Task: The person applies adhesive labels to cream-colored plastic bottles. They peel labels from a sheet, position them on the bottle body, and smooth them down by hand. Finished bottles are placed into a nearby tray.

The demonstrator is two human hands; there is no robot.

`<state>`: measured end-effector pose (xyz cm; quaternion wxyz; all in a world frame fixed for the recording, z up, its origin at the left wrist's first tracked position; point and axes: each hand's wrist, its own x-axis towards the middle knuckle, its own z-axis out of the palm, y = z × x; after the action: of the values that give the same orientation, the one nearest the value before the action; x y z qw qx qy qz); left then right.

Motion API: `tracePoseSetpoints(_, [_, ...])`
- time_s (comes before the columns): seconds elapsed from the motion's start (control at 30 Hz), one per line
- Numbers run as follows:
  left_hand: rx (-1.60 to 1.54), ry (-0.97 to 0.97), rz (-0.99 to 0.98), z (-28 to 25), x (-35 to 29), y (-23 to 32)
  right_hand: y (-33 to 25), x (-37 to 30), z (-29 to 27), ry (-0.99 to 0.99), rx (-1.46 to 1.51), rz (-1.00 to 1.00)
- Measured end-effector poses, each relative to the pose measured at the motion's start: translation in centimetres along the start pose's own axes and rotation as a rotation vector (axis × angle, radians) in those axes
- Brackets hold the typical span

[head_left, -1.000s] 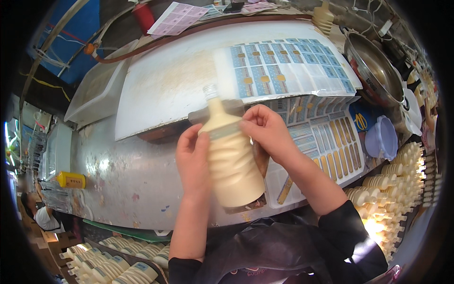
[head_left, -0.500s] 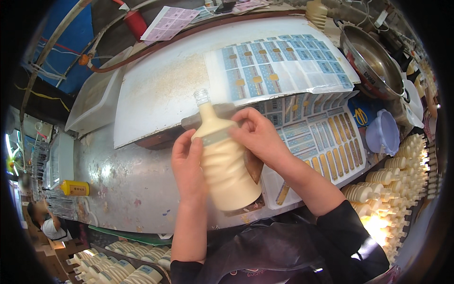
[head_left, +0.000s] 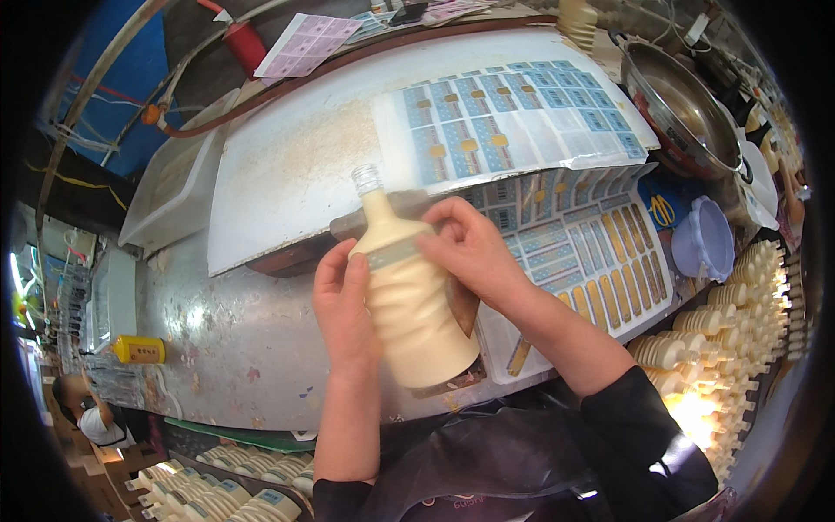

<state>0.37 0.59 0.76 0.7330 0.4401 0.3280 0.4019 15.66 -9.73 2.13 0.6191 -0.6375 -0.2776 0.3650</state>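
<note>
A cream-coloured bottle [head_left: 422, 335] with wavy ridges and a clear threaded neck leans on a dark rest, its neck pointing away from me. Across its upper body lies a grey-green label strip [head_left: 393, 253]. My left hand [head_left: 342, 291] is closed against the bottle's left side, thumb at the strip's left end. On the other side, my right hand [head_left: 470, 248] has curled fingers, with thumb and forefinger pinched at the strip's right end. What lies under those fingertips is hidden.
Beyond the bottle, a white board [head_left: 296, 157] carries blue label sheets [head_left: 487, 130]. More labels with gold strips [head_left: 622, 287] lie right, near a lilac basin [head_left: 703, 242] and large metal pan [head_left: 683, 104]. Many cream bottles [head_left: 722, 331] stand right; others lie lower left. A person [head_left: 91, 413] is at far left.
The view has shifted slightly. Both hands stay at the same places on the bottle, and the strip still lies across it.
</note>
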Motion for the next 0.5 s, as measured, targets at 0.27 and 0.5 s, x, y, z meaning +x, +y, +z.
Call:
tracePoseSetpoints(0.27, [0.514, -0.137, 0.073, 0.6, -3.8, 1.8, 1.7, -0.7, -1.8, -0.034, 0.112, 0.104])
tracePoseSetpoints(0.5, [0.371, -0.240, 0.007, 0.5, -4.1, 0.0, 0.8, -3.1, -1.2, 0.001, -0.299, -0.204])
